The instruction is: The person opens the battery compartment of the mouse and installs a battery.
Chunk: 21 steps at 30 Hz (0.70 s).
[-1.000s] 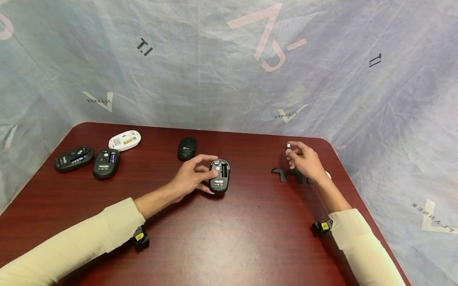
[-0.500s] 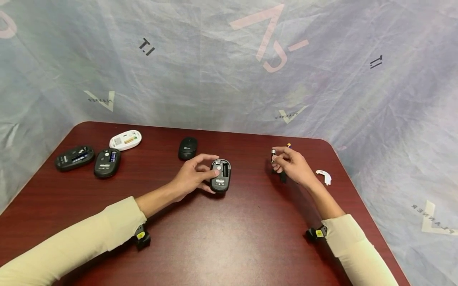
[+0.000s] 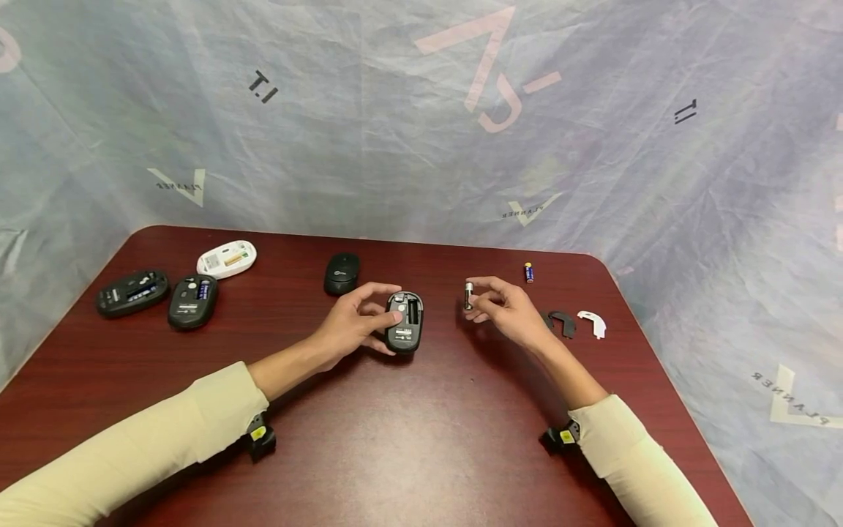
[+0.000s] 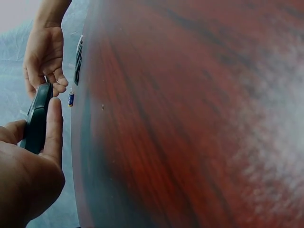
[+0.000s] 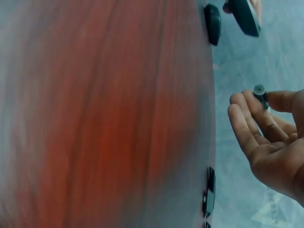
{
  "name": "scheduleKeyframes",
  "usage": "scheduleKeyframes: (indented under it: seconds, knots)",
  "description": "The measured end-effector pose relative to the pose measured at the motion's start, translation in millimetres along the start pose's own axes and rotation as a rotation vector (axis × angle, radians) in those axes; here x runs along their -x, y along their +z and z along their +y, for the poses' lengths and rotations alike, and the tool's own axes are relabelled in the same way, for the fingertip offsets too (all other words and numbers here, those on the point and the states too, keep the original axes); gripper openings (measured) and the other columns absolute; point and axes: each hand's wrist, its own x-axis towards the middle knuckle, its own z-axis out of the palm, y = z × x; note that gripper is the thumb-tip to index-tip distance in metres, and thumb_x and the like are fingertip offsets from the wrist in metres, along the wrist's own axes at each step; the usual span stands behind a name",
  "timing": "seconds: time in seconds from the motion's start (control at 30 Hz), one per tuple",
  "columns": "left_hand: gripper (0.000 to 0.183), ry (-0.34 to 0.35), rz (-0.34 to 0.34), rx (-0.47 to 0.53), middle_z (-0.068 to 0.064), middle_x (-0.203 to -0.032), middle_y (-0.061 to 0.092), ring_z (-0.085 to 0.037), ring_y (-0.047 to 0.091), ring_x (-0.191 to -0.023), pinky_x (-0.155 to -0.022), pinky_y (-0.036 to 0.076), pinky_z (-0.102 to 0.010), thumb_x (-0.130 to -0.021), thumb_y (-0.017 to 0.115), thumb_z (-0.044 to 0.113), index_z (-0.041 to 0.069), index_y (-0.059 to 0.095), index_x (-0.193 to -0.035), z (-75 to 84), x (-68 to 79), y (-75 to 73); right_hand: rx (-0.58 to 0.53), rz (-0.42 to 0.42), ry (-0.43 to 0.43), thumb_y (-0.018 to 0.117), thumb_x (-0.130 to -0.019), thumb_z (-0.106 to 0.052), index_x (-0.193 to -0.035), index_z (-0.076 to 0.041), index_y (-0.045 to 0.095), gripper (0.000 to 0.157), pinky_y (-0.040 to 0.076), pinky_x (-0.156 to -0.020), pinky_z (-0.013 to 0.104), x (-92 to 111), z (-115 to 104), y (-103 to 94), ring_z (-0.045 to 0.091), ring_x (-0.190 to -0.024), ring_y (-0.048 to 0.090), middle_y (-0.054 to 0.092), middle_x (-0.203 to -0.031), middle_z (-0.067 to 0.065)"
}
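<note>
My left hand (image 3: pixel 356 322) grips a black computer mouse (image 3: pixel 404 335) by its sides, underside toward me, its battery slot uncovered and dark inside. In the left wrist view the mouse (image 4: pixel 38 118) shows edge-on between thumb and fingers. To the right of it, my right hand (image 3: pixel 507 311) pinches a battery (image 3: pixel 468 295) between thumb and fingertips, held upright above the table. The right wrist view shows one flat end of this battery (image 5: pixel 260 90). A blue and yellow battery (image 3: pixel 529 273) lies on the table behind the right hand.
At the left lie two black mice (image 3: pixel 193 301) and a white mouse (image 3: pixel 227 260), undersides up with batteries inside. Another black mouse (image 3: pixel 342 274) sits right side up at the back. On the right are a white battery cover (image 3: pixel 593 323) and black covers (image 3: pixel 563 323), partly behind my right hand.
My right hand has moved left with the battery, from above the covers toward the mouse, uncovering the blue and yellow battery and the covers. The left hand keeps holding the mouse in place.
</note>
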Motion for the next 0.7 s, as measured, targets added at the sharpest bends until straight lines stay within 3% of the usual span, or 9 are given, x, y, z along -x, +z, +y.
scheduleKeyframes:
  seconds: [0.37,0.6,0.7]
  knots:
    - [0.061,-0.007,0.006,-0.008,-0.023,-0.115,0.076,-0.024,0.080,-0.087,-0.074,0.074,-0.049,-0.108,0.075,0.002,0.003,0.052,-0.164,-1.8,-3.8,2.2,-0.041,0.007,-0.030,0.065,-0.113,-0.010,-0.157,-0.003,0.062,0.044,0.070,-0.096,0.056,-1,-12,24.4,0.044,-0.104,0.084,0.083,-0.117,0.025]
    - [0.060,-0.014,0.011,-0.006,-0.021,-0.112,0.076,-0.024,0.080,-0.087,-0.074,0.074,-0.049,-0.107,0.076,0.002,0.004,0.053,-0.163,-4.4,-5.8,4.6,-0.067,0.011,-0.021,0.073,-0.110,-0.015,-0.151,-0.005,0.068,0.042,0.070,-0.096,0.046,-2,-25,36.9,0.047,-0.101,0.084,0.084,-0.111,0.022]
    - [0.061,-0.017,0.008,-0.007,-0.020,-0.112,0.076,-0.023,0.080,-0.088,-0.074,0.074,-0.050,-0.107,0.075,0.003,0.003,0.052,-0.164,-5.1,-6.8,6.0,-0.064,0.014,-0.030,0.074,-0.109,-0.017,-0.150,-0.005,0.069,0.043,0.069,-0.096,0.051,-2,-31,40.8,0.047,-0.101,0.083,0.085,-0.109,0.020]
